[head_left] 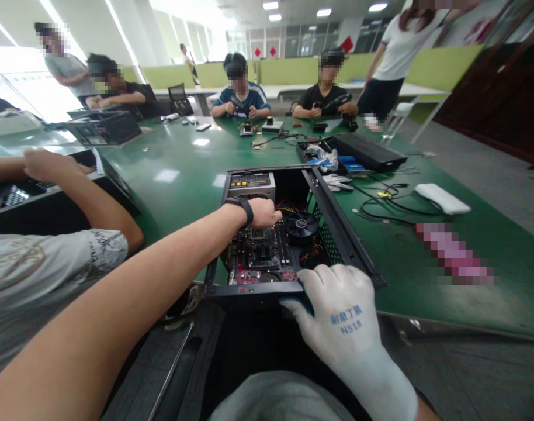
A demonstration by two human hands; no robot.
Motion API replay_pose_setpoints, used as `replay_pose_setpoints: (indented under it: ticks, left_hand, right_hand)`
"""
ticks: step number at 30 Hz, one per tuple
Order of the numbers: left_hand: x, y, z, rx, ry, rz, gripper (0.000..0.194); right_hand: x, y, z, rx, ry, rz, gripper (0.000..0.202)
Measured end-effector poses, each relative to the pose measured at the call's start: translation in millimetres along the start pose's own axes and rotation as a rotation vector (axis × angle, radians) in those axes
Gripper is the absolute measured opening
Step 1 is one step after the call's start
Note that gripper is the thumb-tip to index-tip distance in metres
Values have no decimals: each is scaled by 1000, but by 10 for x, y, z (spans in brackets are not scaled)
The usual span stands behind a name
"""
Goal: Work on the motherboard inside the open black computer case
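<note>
Our left hand (262, 212) is reaching into the open computer case (253, 296) ahead, its curled fingers lying just left of the fan (301, 224), nearer to it than our right; whether they are pinching the thin wires (288, 207), we cannot tell. The case's right rail (346, 229) is running near-right to far-left. Our gloved right hand (343, 316) is holding the near rim, fingers together, thumb apart below. The power supply (252, 183) is sitting beyond our left hand.

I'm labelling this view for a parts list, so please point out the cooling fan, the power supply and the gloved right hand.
cooling fan (301, 224): head view, its central hub
power supply (252, 183): head view, its labelled face
gloved right hand (343, 313): head view, back of the glove
</note>
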State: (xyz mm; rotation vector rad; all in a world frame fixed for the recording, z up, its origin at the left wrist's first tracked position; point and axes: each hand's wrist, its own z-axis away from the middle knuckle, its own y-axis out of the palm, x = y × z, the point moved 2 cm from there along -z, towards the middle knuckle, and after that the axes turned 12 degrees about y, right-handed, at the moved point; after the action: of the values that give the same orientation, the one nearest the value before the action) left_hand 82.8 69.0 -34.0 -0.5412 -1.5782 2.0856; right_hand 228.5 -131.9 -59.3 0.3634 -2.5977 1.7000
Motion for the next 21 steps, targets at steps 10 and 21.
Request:
replay_pose_setpoints:
  ticks: [10, 21]
  left_hand:
    - [326, -550, 407, -582, -117, 285, 31]
    - [471, -398, 683, -785, -143, 433, 18]
  right_hand:
    - [-126, 329, -945, 20, -1, 156, 43]
    - [-253, 1013, -2634, 117, 59, 220, 56]
